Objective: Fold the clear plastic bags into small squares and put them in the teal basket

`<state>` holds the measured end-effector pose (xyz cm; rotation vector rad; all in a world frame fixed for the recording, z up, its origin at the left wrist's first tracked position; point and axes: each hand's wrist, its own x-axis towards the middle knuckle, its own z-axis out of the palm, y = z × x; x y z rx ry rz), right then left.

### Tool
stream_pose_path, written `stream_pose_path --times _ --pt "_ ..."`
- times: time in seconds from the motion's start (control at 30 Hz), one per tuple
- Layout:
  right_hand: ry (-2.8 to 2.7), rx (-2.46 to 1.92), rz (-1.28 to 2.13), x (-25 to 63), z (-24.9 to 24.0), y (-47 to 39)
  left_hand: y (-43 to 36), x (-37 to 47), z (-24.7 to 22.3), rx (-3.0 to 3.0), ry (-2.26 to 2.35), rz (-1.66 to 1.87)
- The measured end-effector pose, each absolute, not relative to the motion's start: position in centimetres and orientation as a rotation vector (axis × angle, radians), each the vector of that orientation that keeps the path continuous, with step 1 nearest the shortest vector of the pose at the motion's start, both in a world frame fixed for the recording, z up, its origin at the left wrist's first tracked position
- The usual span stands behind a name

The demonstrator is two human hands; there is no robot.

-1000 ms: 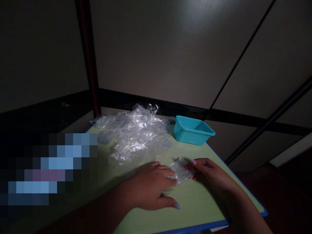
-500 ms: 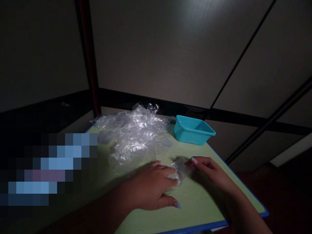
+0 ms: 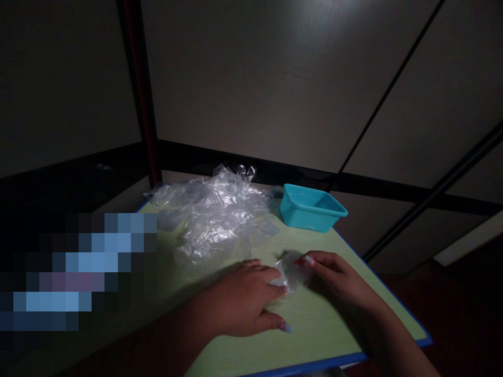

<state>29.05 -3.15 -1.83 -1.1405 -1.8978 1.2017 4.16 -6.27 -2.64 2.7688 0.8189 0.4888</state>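
A small clear plastic bag lies on the pale green tabletop between my hands. My left hand rests flat with its fingers spread, and the fingertips press on the bag's left part. At the bag's right edge, my right hand pinches the plastic between thumb and fingers. Just beyond my left hand is a heap of crumpled clear plastic bags. The underside of my left palm is hidden.
A turquoise plastic basket stands at the table's back right edge. Behind the table rise dark-banded wall panels. The table has a blue edge. A pixelated patch covers the lower left.
My right hand has shifted slightly left with its pinch on the bag. My left hand stays almost in place, and the heap and basket look the same.
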Motion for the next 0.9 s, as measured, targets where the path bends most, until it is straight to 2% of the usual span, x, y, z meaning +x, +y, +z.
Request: stream_pose_path --times 0.43,0.77,0.9 --pt "-1.916 -1.094 1.075 28.4 -1.5 -3.6 -6.3 4.2 -3.0 2.781 0.811 0.516" --pt "-1.734 -1.12 1.082 27.1 -3.8 -5.6 -6.5 4.4 -2.7 2.784 0.834 0.482" --pt "-1.844 -1.178 1.028 26.1 -4.5 -6.4 -6.5 4.5 -2.7 2.792 0.838 0.499"
